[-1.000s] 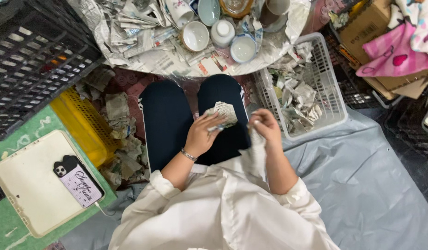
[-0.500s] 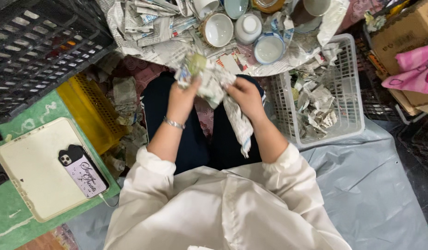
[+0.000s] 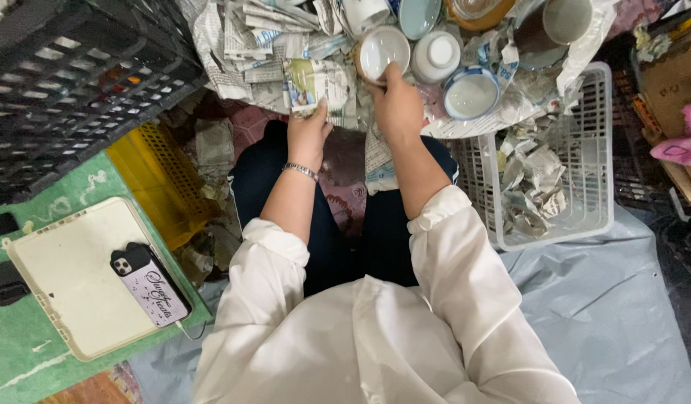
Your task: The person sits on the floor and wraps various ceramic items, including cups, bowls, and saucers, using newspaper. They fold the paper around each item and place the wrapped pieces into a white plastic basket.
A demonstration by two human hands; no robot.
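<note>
Here white basket [image 3: 596, 161] holds crumpled newspaper [image 3: 536, 183]; right hand [image 3: 396, 105] grips bowl [image 3: 383, 51].

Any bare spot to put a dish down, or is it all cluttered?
Bare: the grey plastic sheet right of the white slatted basket, and the cream tray beside the phone. Crowded: the newspaper-covered round table packed with bowls, where the left hand and right hand are; the basket holds crumpled paper.

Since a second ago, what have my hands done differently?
Both hands moved from the lap up to the table. The right hand now touches the rim of a white bowl; the left hand holds a newspaper sheet. The white basket of crumpled paper and the phone stayed put.
</note>
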